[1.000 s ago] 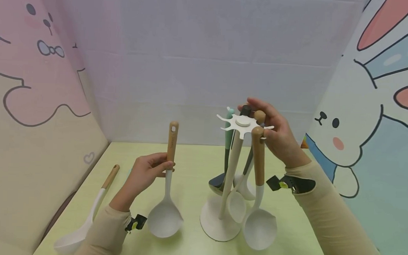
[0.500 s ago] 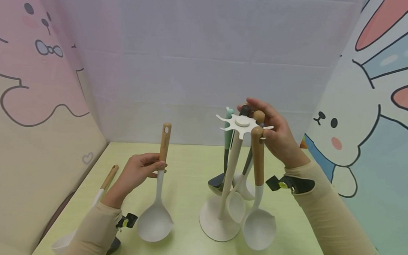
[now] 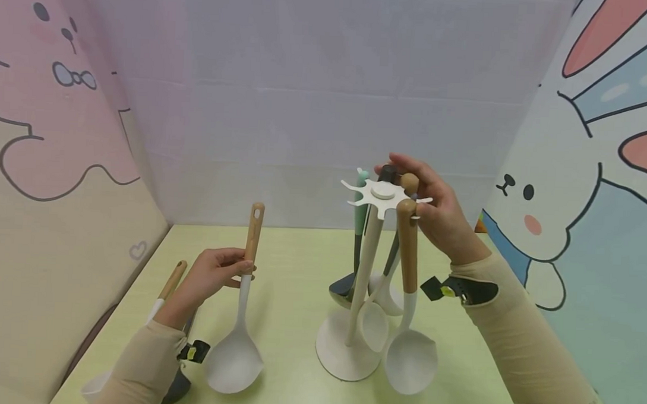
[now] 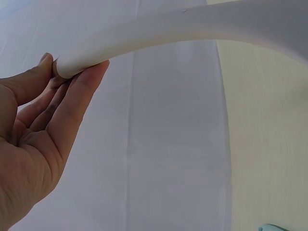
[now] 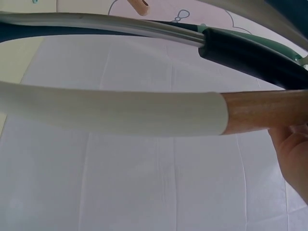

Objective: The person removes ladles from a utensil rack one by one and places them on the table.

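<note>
My left hand (image 3: 214,272) pinches a white ladle (image 3: 235,359) low on its wooden handle, thumb in front. The ladle hangs bowl down, slightly tilted, left of the rack. In the left wrist view, fingertips and thumb meet where the wood joins the white shaft (image 4: 144,36). At the top of a white utensil rack (image 3: 383,191), my right hand (image 3: 443,215) grips around the hooks, thumb in front and fingers behind the handles. A second wooden-handled ladle (image 3: 411,359) hangs closest to that thumb. Handles partly hide the fingers.
Also on the rack hang a dark ladle (image 3: 344,288) with a green handle and several other utensils. Behind my left forearm lie a wooden-handled white utensil (image 3: 173,280) and a dark-headed one (image 3: 176,392), both partly hidden. Printed cloth walls surround the pale yellow table (image 3: 294,266).
My left hand has carried its ladle leftward and a little down, away from the rack. The dark-headed utensil has come into view beside that forearm. The right hand stays at the rack top.
</note>
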